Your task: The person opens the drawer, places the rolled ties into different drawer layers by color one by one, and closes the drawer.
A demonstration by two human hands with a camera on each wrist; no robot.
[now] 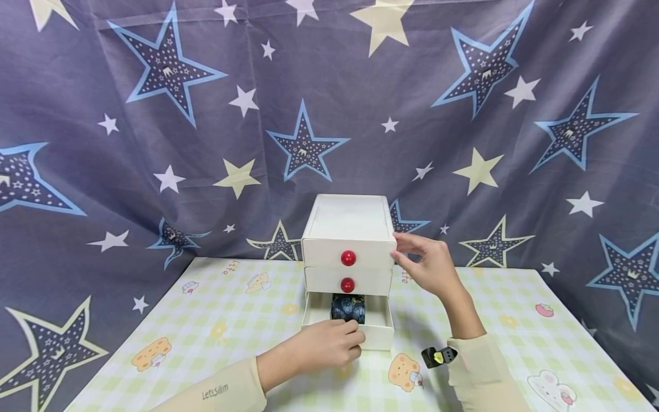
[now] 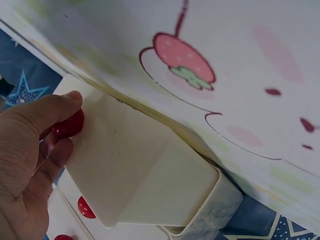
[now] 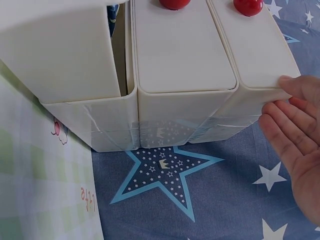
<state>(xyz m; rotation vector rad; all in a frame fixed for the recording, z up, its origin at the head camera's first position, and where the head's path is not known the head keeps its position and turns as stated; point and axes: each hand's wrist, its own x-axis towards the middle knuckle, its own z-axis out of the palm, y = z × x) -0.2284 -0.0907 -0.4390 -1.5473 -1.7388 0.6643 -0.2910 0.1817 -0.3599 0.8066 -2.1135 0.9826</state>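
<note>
A small white drawer cabinet (image 1: 350, 217) with three stacked drawers stands on the table. Its bottom drawer (image 1: 378, 337) is pulled out, and a dark blue patterned rolled item (image 1: 348, 308) sits inside. My left hand (image 1: 329, 343) is at the front of that drawer. In the left wrist view, its thumb and fingers pinch the drawer's red knob (image 2: 70, 124). My right hand (image 1: 424, 266) touches the cabinet's upper right edge. The right wrist view has the thumb at the top drawer's front (image 3: 265, 50) and the other fingers fairly straight along the side.
The two upper drawers are closed, each with a red knob (image 1: 348, 258) on its front. A checked tablecloth (image 1: 231, 320) with cartoon prints covers the table. Right behind the cabinet hangs a dark curtain (image 1: 360, 143) with stars. A black device (image 1: 439, 357) is by the right sleeve.
</note>
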